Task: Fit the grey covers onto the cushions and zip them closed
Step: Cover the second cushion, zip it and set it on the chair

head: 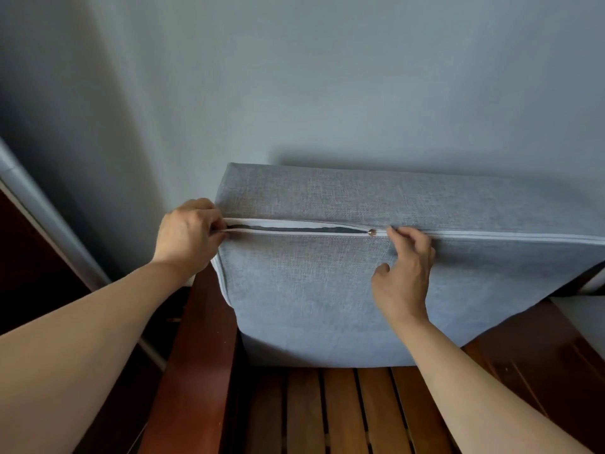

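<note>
head view: a cushion in a grey cover [327,290] stands on edge on the slatted seat [343,411] of a dark wooden chair, its back leaning toward the pale blue-grey wall [294,77]. the zipped edge faces up and toward the camera. the zipper [294,229] runs along that edge; it is closed on the right part and gapes open on the left, showing a dark slit with a pale inner lining above it. the small round metal slider [371,232] sits about midway along the visible edge.

the left hand [188,234] is at the cushion's left corner, its fingers curled and pinching the cover fabric at the open end of the zipper. the right hand [404,273] rests against the front face just right of the slider, fingers bent, the fingertips at the zipper line beside the slider; whether they actually grip the pull i cannot tell. the chair's wooden armrest [203,339] runs below the left forearm.
</note>
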`<control>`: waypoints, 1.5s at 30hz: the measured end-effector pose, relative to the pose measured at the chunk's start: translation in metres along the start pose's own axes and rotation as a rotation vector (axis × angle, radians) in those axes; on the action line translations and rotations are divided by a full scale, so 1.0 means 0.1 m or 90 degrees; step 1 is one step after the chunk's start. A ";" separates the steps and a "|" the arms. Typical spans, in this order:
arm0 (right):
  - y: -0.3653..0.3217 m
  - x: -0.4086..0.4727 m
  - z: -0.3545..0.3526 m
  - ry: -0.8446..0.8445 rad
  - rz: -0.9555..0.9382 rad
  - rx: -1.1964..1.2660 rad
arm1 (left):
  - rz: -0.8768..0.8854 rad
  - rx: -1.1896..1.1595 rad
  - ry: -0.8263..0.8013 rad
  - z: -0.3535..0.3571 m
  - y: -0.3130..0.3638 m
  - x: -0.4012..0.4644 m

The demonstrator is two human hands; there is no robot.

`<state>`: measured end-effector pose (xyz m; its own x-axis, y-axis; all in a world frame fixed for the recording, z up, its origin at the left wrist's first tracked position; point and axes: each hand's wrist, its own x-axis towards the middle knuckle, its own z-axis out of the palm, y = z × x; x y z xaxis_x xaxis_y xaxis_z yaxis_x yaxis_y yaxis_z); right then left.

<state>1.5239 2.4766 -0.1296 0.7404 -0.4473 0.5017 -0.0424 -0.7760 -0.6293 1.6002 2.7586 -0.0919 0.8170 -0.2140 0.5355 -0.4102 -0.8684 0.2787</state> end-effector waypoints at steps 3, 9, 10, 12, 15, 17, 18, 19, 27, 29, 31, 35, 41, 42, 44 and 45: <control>-0.07 0.00 0.00 -0.008 0.032 -0.001 | -0.028 -0.008 -0.007 -0.01 0.01 0.04; -0.22 -0.11 0.02 -0.025 0.042 0.015 | -0.037 -0.051 -0.023 -0.04 -0.01 0.05; -0.23 -0.12 0.03 -0.032 0.037 0.008 | -0.037 -0.057 -0.025 -0.04 0.00 0.06; -0.28 -0.14 0.05 -0.038 0.047 0.000 | -0.039 -0.064 -0.026 -0.04 -0.01 0.06; -0.40 -0.17 0.10 -0.023 0.051 -0.003 | -0.045 -0.073 -0.027 -0.02 -0.02 0.06; -0.55 -0.22 0.20 -0.041 0.010 0.002 | -0.049 -0.075 -0.027 -0.02 -0.03 0.06; -0.64 -0.25 0.27 -0.054 -0.011 0.008 | -0.051 -0.076 -0.026 -0.03 -0.03 0.05; -0.73 -0.28 0.35 -0.062 -0.025 0.015 | -0.053 -0.079 -0.028 -0.03 -0.03 0.06; -1.00 -0.37 0.63 -0.081 -0.059 0.047 | -0.044 -0.080 -0.039 -0.03 -0.06 0.09; -0.98 -0.38 0.63 -0.060 -0.046 0.088 | -0.039 -0.085 -0.037 -0.02 -0.08 0.08; -0.93 -0.34 0.62 -0.032 -0.019 0.124 | -0.031 -0.088 -0.040 -0.01 -0.09 0.08; -0.88 -0.25 0.62 -0.029 -0.025 0.104 | -0.024 -0.089 -0.039 0.00 -0.11 0.08; -0.97 -0.04 0.65 0.025 0.030 0.016 | -0.030 -0.092 -0.040 -0.01 -0.10 0.08; -0.97 -0.03 0.66 0.028 0.030 0.002 | -0.030 -0.093 -0.040 -0.01 -0.09 0.08; -0.93 -0.02 0.64 0.048 0.023 -0.016 | -0.030 -0.095 -0.039 -0.01 -0.09 0.07; -0.89 -0.01 0.61 0.062 0.026 -0.024 | -0.032 -0.095 -0.039 -0.01 -0.09 0.07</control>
<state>1.5676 2.5729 -0.1104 0.6692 -0.5189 0.5319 -0.0985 -0.7714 -0.6286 1.6092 2.7653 -0.0898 0.8592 -0.2037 0.4693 -0.4205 -0.8036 0.4211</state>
